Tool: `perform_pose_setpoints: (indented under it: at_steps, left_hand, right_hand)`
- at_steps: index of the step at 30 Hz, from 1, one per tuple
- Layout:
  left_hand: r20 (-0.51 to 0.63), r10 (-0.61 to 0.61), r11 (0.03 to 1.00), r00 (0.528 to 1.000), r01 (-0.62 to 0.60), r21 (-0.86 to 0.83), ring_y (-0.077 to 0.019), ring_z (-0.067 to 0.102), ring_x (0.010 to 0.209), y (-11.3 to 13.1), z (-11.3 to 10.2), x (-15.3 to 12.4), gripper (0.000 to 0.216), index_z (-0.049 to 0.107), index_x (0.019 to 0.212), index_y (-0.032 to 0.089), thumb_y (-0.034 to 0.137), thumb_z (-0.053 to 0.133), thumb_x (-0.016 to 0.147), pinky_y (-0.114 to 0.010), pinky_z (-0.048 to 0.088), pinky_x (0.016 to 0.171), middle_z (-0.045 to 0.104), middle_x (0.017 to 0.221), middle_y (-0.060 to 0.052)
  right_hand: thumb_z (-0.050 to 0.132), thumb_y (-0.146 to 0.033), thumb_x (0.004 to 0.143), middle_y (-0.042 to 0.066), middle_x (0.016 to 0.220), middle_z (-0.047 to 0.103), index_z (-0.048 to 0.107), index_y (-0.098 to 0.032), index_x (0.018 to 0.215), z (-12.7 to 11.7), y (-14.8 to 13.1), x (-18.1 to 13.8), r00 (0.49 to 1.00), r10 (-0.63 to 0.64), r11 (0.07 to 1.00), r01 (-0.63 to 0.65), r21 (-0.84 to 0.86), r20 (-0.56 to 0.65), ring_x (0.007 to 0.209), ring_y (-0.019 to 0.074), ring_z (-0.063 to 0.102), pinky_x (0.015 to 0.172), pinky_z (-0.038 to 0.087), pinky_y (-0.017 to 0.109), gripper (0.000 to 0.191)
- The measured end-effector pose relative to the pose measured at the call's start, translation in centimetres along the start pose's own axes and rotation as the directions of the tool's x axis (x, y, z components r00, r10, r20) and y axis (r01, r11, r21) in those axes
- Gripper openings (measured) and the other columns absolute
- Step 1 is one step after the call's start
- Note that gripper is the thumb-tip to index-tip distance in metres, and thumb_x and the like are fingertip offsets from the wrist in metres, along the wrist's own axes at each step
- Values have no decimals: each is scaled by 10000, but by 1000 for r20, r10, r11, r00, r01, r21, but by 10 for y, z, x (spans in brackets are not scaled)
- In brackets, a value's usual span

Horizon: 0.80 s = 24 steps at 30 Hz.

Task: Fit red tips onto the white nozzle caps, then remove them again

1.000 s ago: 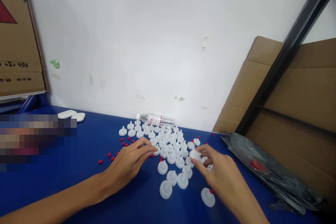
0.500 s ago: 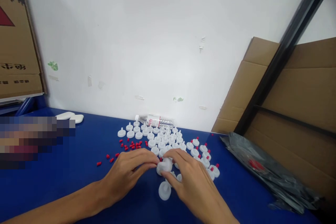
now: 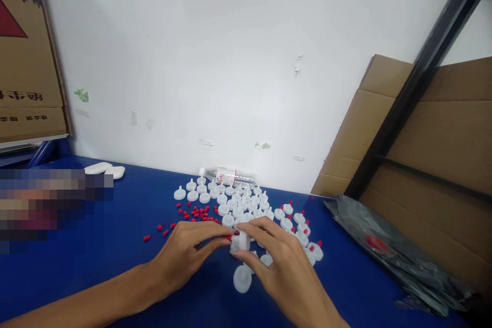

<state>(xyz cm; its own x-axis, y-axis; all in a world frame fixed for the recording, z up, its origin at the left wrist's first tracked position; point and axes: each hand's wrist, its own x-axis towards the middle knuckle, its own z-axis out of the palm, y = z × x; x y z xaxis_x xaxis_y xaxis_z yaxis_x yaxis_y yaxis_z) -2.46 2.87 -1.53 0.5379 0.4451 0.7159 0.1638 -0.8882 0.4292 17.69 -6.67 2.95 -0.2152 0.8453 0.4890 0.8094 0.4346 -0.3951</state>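
Between the thumb and fingers of my right hand [image 3: 279, 253] is a white nozzle cap [image 3: 243, 241], tipped on its side with its spout toward the left. My left hand [image 3: 196, 251] pinches a small red tip cap [image 3: 229, 238] at the end of that spout; the fingers hide most of it. Behind my hands many white nozzle caps [image 3: 205, 198] lie in a cluster, spouts up. Loose red tip caps [image 3: 196, 213] are scattered to the left. On the right, several white nozzle caps [image 3: 302, 237] have red tips on. One white cap [image 3: 242, 279] lies in front of my hands.
A clear plastic bottle [image 3: 230, 177] lies along the wall on the blue table [image 3: 96, 236]. Two white rounded objects [image 3: 114, 171] are at the left, beside a blurred area. A grey plastic bag [image 3: 392, 251] and cardboard [image 3: 434, 174] stand at the right.
The white nozzle cap has turned in my right hand so its spout faces left. A red tip cap now shows between my left fingertips at the spout's end.
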Motion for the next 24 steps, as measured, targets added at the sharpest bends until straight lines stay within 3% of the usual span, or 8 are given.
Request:
perform_pose_setpoints:
  at_steps: [2, 8, 15, 20, 24]
  left_hand:
    - [25, -8, 999, 1000, 7, 39, -145, 718, 888, -2, 2, -2, 185, 685, 1121, 235, 275, 566, 986, -206, 524, 801, 758, 1016, 0]
    - [160, -44, 999, 986, 43, 7, -131, 581, 694, 3, 0, -6, 262, 599, 903, 185, 248, 386, 1042, -232, 430, 654, 630, 794, -6]
    - [210, -25, 1000, 977, 28, -12, -117, 507, 628, 8, -3, -3, 289, 543, 829, 184, 231, 355, 1044, -235, 367, 598, 562, 736, 9]
    - [228, 71, 988, 971, -99, 114, -138, 586, 753, 6, -5, 1, 133, 599, 1022, 218, 221, 467, 1009, -243, 377, 628, 640, 873, -6]
    - [246, -28, 963, 969, -40, 267, -168, 607, 857, -4, -10, 5, 168, 610, 1093, 243, 219, 473, 998, -257, 418, 659, 637, 990, -30]
  right_hand:
    - [637, -314, 919, 23, 1108, 648, 605, -330, 1266, 2, -1, 0, 1000, -18, 1000, 18, 1, -15, 919, 186, 656, 841, 555, 315, 348]
    - [610, -332, 937, 46, 1043, 651, 616, -300, 1256, 6, -7, -2, 995, -76, 997, 77, 4, -59, 889, 184, 651, 799, 555, 297, 322]
    - [609, -294, 940, 35, 1110, 647, 572, -330, 1298, 3, -10, 1, 998, -51, 998, 52, -46, 26, 951, 190, 652, 821, 540, 305, 362]
    - [568, -222, 947, 4, 1111, 661, 599, -314, 1153, -7, -3, 0, 998, -31, 990, 39, -136, 57, 1010, 204, 628, 912, 494, 369, 227]
    - [538, -271, 954, 5, 1048, 678, 596, -296, 1060, -25, 12, -5, 996, 77, 973, -84, -213, -38, 960, 211, 630, 848, 488, 363, 123]
